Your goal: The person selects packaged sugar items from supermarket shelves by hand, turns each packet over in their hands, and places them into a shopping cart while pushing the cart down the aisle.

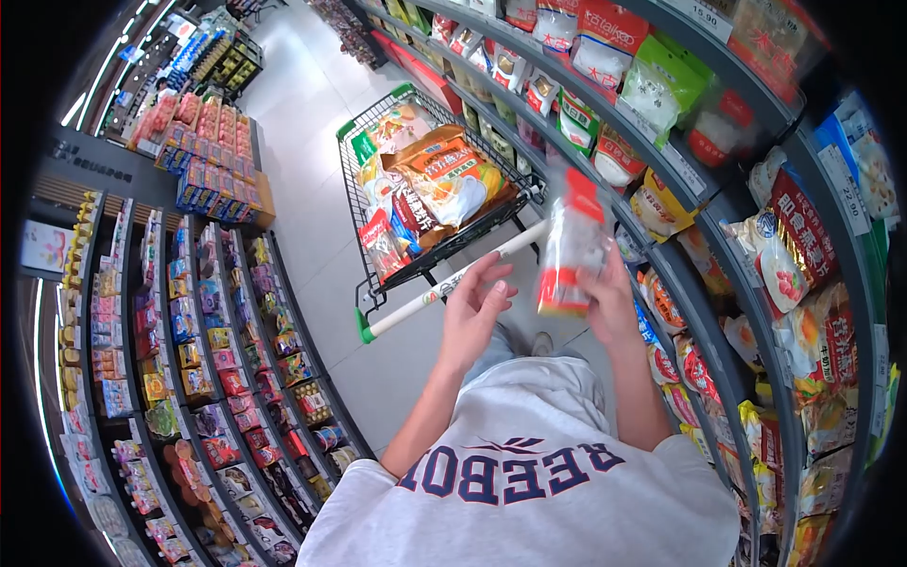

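1. Looking through the head camera, I find the right hand [612, 295] gripping a red-and-clear packet [573, 250] by its end nearer the body, just past the right end of the cart's [463, 241] handle [406, 308].
2. I judge the packet light, with slippery film and some give in the middle; blur hides its contents, so I cannot tell how fragile they are.
3. I would keep hold of the red end, thumb flat across the face, sparing the clear middle.
4. Beside the cart's handle I see the left hand [475, 300] holding nothing, fingers loosely bent; whether it touches the bar, I cannot tell.
5. The packet looks oblong and glossy. Inside the cart's thin dark wire lies a plump, creased orange bag [458, 180].
6. Right of the cart, dark shelves [676, 166] carry bulging pouches; smooth pale floor tiles [307, 175] lie left of it.
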Demonstrator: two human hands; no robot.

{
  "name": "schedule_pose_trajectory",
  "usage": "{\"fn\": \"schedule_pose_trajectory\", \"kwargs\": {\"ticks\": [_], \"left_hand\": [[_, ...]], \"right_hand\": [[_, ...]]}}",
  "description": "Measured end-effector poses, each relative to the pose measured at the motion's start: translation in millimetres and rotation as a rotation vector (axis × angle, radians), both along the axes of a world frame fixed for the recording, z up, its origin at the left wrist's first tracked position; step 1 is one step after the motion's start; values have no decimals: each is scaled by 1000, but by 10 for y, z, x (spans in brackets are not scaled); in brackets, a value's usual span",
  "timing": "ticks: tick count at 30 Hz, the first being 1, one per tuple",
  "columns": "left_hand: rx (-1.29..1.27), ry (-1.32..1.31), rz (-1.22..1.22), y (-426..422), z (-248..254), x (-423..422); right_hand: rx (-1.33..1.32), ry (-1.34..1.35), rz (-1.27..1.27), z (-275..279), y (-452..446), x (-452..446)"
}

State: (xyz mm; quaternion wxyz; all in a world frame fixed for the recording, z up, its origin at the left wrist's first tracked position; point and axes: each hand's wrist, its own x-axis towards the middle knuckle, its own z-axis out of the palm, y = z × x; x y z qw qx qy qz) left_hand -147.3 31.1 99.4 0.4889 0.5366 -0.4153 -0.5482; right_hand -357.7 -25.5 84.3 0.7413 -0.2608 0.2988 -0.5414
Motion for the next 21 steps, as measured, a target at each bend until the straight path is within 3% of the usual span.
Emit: {"fn": "schedule_pose_trajectory", "kwargs": {"ticks": [1,5,8,9,12,13,16,17,21], "left_hand": [[6,1,8,-8,32,-7],[3,-16,-23,18,54,-7],[-17,10,-10,19,51,5],[1,70,13,13,75,-13],[-13,61,-18,12,7,8],[-33,62,-27,-14,16,13],[-44,80,-37,23,65,-2],[-39,91,-38,17,82,-10],[-37,-2,-85,15,114,-16]], "right_hand": [[115,-123,-79,0,-35,23],[-114,-16,118,-13,24,-45],[-95,70,6,26,1,2],[143,-57,-37,151,-33,23],[-34,90,-91,-59,-87,55],[-110,108,71,-32,-51,-23],[-152,140,42,45,26,39],[-36,92,-88,13,-8,130],[-134,171,-49,-30,-71,178]]}}
